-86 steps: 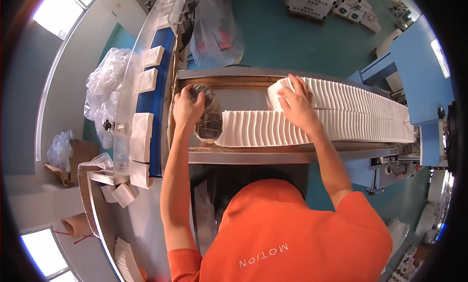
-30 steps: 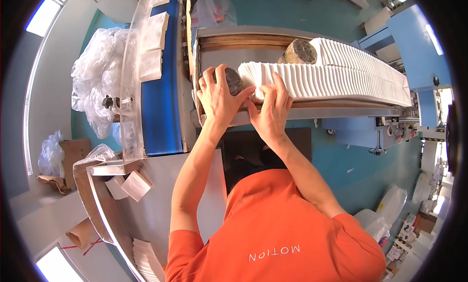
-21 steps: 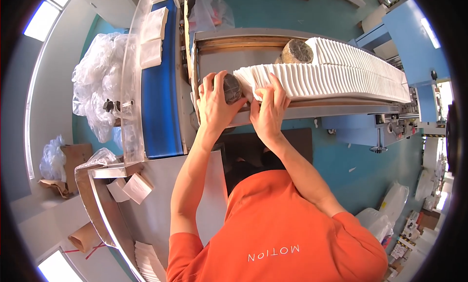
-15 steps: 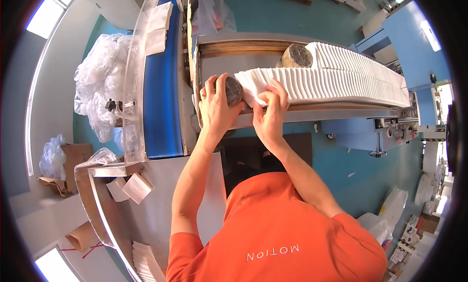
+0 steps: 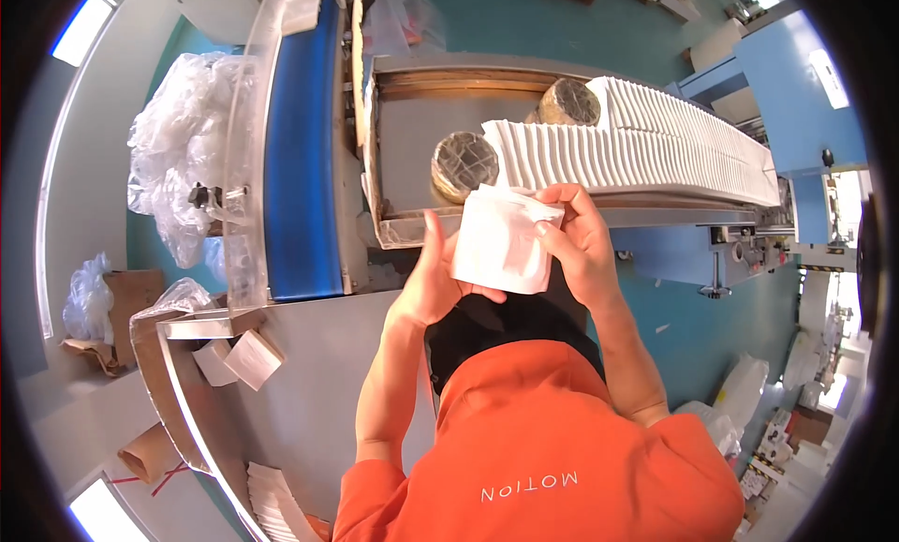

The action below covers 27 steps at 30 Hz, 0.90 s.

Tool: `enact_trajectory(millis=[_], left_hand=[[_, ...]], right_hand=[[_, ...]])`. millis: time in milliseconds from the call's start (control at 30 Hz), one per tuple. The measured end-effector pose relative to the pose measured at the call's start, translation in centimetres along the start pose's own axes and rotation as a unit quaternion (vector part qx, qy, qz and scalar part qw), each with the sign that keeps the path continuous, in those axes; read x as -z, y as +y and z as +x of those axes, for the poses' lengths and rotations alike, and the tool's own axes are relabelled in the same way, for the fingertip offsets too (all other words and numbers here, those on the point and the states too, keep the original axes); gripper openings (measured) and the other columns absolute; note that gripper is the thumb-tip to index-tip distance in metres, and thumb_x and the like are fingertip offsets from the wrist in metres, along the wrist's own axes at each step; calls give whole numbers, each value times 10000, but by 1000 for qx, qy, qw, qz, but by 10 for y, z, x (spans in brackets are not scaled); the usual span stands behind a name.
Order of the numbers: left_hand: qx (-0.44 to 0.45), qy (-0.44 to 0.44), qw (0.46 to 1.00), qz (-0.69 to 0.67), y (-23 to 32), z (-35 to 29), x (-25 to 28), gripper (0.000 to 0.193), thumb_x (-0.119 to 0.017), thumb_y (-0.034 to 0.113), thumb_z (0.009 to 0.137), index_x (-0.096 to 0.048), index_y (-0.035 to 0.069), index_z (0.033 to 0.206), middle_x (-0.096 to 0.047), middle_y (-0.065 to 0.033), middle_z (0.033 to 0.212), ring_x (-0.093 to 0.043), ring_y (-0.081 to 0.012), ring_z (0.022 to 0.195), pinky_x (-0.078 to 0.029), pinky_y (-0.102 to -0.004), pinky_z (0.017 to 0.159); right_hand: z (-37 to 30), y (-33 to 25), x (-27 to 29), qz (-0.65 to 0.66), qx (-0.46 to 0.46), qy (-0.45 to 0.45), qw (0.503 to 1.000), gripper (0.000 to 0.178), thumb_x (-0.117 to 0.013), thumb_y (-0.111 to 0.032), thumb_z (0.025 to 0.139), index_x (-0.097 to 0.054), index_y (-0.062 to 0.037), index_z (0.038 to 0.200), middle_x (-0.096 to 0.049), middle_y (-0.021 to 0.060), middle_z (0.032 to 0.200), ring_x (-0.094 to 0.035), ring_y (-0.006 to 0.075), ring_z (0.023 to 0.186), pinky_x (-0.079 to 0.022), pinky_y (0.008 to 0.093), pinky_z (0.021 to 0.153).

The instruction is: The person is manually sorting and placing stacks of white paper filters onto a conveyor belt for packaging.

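A small stack of white paper napkins [image 5: 504,242] is held up in front of the near side of the tray. My right hand [image 5: 585,247] pinches its right edge between thumb and fingers. At the stack's left edge is my left hand [image 5: 433,282], thumb raised apart and fingers stretched out under the stack's lower part. Just beyond the stack, a round tape-wrapped block [image 5: 464,164] stands at the left end of a long row of upright napkins [image 5: 609,158]. A second such block [image 5: 569,102] stands at the end of the farther row.
The rows lie in a long metal tray [image 5: 412,231] that leads to a blue machine [image 5: 782,92] at right. To the left runs a blue conveyor belt [image 5: 304,167] behind a clear guard. Loose napkins [image 5: 254,359] lie on a grey table [image 5: 328,383] at lower left.
My hands have come back toward my body, bringing a napkin stack out of the near row. The left hand has let go of the near block, which now stands against the row's end.
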<state>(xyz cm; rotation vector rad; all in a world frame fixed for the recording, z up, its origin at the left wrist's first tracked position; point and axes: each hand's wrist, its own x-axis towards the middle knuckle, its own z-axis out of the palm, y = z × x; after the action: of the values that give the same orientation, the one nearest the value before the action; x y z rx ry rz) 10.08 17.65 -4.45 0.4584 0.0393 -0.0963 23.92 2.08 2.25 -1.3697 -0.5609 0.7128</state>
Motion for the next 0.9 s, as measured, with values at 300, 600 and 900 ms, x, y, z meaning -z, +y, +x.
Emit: enact_trajectory(millis=[300,600,900], left_hand=[[-116,140,937,298,-78,17,-43,318,-617,79,956,-549,12,1259,-636,-7,1067,-575,-70,914,-509,-250,783],[-79,143,957,238,-216,94,-128,318,-647,31,901,-577,17,1211,-668,-58,1067,-651,-134,915,-566,-275,695],[-42,-77,939,333,-472,286,-285,314,-640,2,897,-587,9,1206,-662,-33,1065,-625,-122,922,-524,-279,776]], right_hand=[[-38,-33,34,-466,198,-44,861,376,-751,-175,808,-654,-98,1162,-525,130,1313,-501,327,1184,-402,407,986],[-172,-47,191,-581,370,43,723,235,-733,-30,738,-725,-147,941,-640,67,1201,-554,236,1102,-396,348,852],[-378,-82,471,-635,308,248,663,210,-744,-34,749,-682,-148,914,-649,74,1189,-567,260,1098,-439,345,820]])
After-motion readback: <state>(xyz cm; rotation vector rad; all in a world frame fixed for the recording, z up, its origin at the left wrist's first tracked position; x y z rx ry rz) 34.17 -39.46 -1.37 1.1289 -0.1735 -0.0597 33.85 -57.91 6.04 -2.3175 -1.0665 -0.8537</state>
